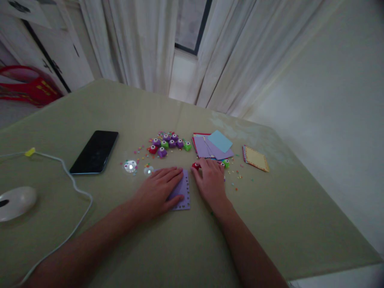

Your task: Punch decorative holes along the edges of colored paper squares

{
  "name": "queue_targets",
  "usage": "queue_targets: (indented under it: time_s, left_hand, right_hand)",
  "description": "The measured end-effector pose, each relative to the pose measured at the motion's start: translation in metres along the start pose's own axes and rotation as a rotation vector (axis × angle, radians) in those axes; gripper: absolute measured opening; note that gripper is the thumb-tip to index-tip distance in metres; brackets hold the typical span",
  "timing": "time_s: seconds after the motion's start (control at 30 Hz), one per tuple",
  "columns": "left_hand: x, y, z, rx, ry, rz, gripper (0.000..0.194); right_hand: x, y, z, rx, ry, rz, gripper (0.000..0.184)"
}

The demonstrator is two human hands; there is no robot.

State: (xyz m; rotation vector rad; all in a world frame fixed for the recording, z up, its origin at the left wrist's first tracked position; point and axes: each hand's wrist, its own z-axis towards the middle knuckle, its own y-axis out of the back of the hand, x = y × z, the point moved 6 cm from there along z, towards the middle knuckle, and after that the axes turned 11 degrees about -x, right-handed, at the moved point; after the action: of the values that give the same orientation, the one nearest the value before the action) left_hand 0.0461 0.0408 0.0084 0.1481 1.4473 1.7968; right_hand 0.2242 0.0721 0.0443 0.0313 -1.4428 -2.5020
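My left hand (165, 188) lies flat with its fingers stretched out on a purple paper square (183, 192), which has a row of small holes along its right edge. Just to the right, my right hand (211, 180) has its thumb and fingers curled round a small red paper punch (196, 165) with a round white top. More small punches, one of them a green punch (226, 163), show past my right fingers, partly covered. Beyond my left hand stands a cluster of purple, green and red punches (172, 143).
Paper bits lie about the table (126, 112). Coloured sheets (220, 141) are stacked behind my right hand, with a yellow edge-punched stack (256, 158) farther right. At left are a black tablet (95, 152), white cable (75, 184) and mouse (18, 203). Two clear discs (130, 166) hold confetti.
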Motion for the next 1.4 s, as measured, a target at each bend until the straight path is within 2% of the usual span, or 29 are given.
queue_targets:
  time_s: [0.2,0.37,0.53,0.63,0.8,0.87,1.2,1.4]
  left_hand:
    - [0.002,0.001,-0.003,-0.017,0.010,0.050,0.068]
    - [0.004,0.002,-0.005,-0.040,0.001,0.058,0.068]
    - [0.003,0.005,-0.004,-0.045,-0.008,0.050,0.066]
    - [0.002,0.007,-0.004,-0.040,-0.011,0.050,0.065]
    - [0.003,0.006,-0.003,-0.034,0.014,0.048,0.067]
    - [0.004,0.005,-0.003,-0.035,0.025,0.042,0.068]
    - [0.007,0.006,-0.004,-0.055,0.046,0.030,0.065]
    - [0.007,0.006,-0.004,-0.059,0.038,0.040,0.065]
  right_hand:
    - [0.007,0.002,-0.001,0.059,0.023,0.060,0.005]
    - [0.017,-0.004,-0.008,0.091,-0.027,0.255,0.010]
    - [-0.011,-0.007,-0.001,0.034,-0.176,0.349,0.018]
    - [-0.025,-0.008,0.003,0.025,-0.210,0.425,0.020]
    - [-0.013,-0.007,0.001,0.200,-0.123,0.676,0.021]
    - [-0.010,-0.006,0.001,0.230,-0.121,0.716,0.021]
    - [-0.012,-0.011,-0.002,0.239,-0.154,0.796,0.018]
    - [-0.016,-0.017,-0.004,0.258,-0.257,0.882,0.017]
